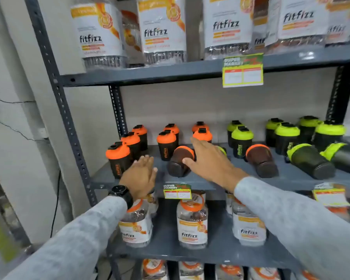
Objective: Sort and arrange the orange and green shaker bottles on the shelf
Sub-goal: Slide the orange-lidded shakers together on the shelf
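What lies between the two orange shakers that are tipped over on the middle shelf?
In the head view, the right hand and an upright green shaker lie between the left one and the right one.

Orange shakers (166, 144) upright left, green (241, 141) right; several toppled.

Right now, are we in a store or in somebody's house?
Most likely a store. The grey metal shelving carries "Super Market" price tags, with rows of identical Fitfizz jars and orange and green shaker bottles stocked like goods for sale.
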`<control>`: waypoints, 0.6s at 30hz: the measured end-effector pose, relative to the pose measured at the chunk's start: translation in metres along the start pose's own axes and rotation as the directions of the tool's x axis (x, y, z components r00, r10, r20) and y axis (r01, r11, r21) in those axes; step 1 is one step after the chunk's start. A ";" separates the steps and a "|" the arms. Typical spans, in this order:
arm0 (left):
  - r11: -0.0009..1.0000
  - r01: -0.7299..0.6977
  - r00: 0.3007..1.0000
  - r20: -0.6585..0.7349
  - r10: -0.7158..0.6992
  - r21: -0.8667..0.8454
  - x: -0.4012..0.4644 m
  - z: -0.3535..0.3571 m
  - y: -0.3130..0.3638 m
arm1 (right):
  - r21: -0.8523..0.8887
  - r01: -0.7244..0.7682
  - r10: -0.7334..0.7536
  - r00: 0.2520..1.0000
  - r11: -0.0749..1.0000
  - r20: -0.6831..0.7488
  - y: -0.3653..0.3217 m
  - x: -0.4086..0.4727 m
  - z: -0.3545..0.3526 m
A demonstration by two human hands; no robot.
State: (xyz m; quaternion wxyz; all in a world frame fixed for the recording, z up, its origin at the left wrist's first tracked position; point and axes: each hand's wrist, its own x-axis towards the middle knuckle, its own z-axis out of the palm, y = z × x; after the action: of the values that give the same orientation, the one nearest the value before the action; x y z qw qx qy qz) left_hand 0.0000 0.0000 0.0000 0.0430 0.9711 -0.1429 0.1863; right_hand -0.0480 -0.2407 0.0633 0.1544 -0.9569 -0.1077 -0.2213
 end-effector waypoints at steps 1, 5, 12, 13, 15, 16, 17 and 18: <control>1.000 -0.001 0.999 0.035 0.001 0.008 0.002 0.008 -0.005 | 0.052 -0.059 0.057 0.998 0.997 0.035 -0.009 0.013 0.009; 1.000 -0.029 0.992 0.125 0.027 0.009 0.013 0.036 -0.019 | 0.159 -0.330 0.293 0.932 0.931 0.214 -0.041 0.048 0.023; 0.999 -0.039 0.992 0.120 0.038 0.007 0.015 0.070 -0.039 | 0.165 -0.556 0.460 0.793 0.815 0.399 -0.044 0.087 0.050; 0.999 -0.037 0.994 0.105 0.036 0.006 0.015 0.073 -0.041 | 0.191 -0.595 0.491 0.773 0.781 0.402 -0.040 0.092 0.057; 0.999 -0.033 0.997 0.072 0.033 0.007 0.013 0.077 -0.044 | 0.240 -0.665 0.543 0.728 0.707 0.419 -0.036 0.097 0.070; 1.000 -0.022 0.998 0.065 0.021 0.010 0.013 0.078 -0.045 | 0.263 -0.691 0.557 0.708 0.673 0.433 -0.035 0.099 0.075; 1.000 -0.011 0.998 0.055 0.010 0.017 0.013 0.080 -0.045 | 0.298 -0.709 0.567 0.696 0.639 0.440 -0.032 0.101 0.081; 1.000 -0.002 0.999 0.046 0.001 0.023 0.013 0.081 -0.045 | 0.341 -0.730 0.582 0.680 0.591 0.446 -0.031 0.101 0.085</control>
State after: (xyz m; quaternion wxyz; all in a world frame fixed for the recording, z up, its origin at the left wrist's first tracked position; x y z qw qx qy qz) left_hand 0.0533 0.0288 -0.0719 0.0284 0.9755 -0.1424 0.1653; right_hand 0.0658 -0.1691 0.0441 0.4472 -0.8750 0.1831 0.0291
